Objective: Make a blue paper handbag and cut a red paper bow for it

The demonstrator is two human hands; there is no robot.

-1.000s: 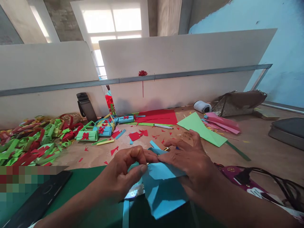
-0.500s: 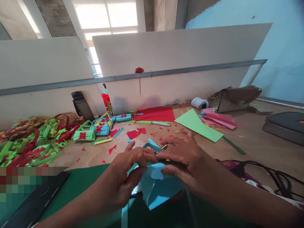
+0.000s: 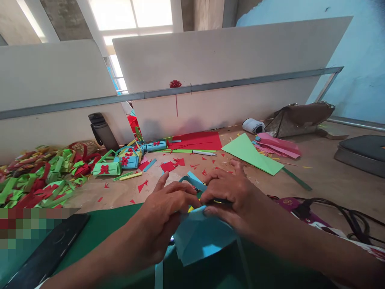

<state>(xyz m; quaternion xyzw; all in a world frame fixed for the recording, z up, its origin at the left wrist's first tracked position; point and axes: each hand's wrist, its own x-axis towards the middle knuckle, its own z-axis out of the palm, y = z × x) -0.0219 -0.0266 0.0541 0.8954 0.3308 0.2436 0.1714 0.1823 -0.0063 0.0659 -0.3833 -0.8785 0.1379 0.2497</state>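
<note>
A folded light-blue paper piece (image 3: 204,237) is between my two hands, above a dark green surface (image 3: 99,224). My left hand (image 3: 170,204) grips its upper left edge, the fingers curled toward the middle and the thumb partly hidden. On the upper right edge, my right hand (image 3: 225,192) pinches the paper between thumb and fingers. A curved blue strip (image 3: 192,180) rises just behind the fingertips, with bits of yellow beside it. Another narrow blue strip (image 3: 159,275) hangs below at the left.
Small paper bags (image 3: 106,168) and a heap of green and red paper pieces (image 3: 45,184) lie left. Behind are a bottle (image 3: 104,132), red paper (image 3: 198,141) and a pen (image 3: 204,153). Light-green paper (image 3: 252,154), a handbag (image 3: 300,118) and cables (image 3: 345,212) are right; a phone (image 3: 51,253) is front left.
The blue paper has tilted, so its broad face now shows more. My left fingers have flattened over the edge, while my right fingers have curled in closer.
</note>
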